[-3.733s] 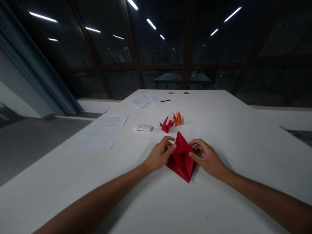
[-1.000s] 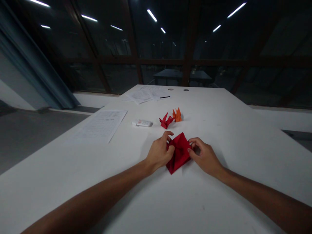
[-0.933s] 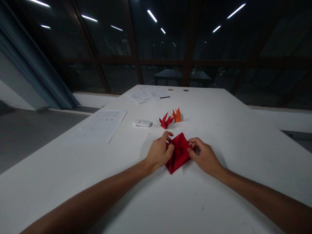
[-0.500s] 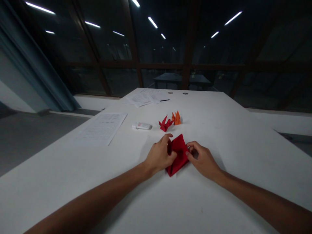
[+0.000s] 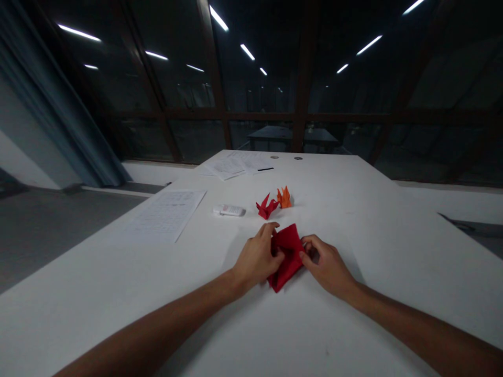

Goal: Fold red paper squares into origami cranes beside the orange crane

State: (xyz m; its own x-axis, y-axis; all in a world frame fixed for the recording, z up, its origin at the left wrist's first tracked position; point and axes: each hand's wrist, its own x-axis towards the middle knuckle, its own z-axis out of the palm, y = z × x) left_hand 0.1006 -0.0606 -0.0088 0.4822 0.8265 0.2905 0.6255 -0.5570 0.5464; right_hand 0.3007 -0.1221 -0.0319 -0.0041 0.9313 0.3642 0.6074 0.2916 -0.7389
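Note:
A folded sheet of red paper [image 5: 290,251] is held between my two hands, just above or on the white table; I cannot tell which. My left hand [image 5: 259,255] grips its left side, thumb over the face and fingers curled behind the edge. At the right edge, my right hand [image 5: 323,262] pinches the paper between thumb and fingers. Behind the paper stand a red origami crane [image 5: 267,207] and an orange origami crane [image 5: 284,197], close together.
The white table [image 5: 393,262] reaches back to dark windows. A white pouch-like item with print [image 5: 229,210] lies left of the cranes. Printed sheets [image 5: 168,214] rest at the left, with more papers [image 5: 231,163] and a black pen [image 5: 265,169] farther back.
The whole scene sits slightly lower in view as the head tilts up. Both hands keep hold of the red paper, with barely any shift in their fingers.

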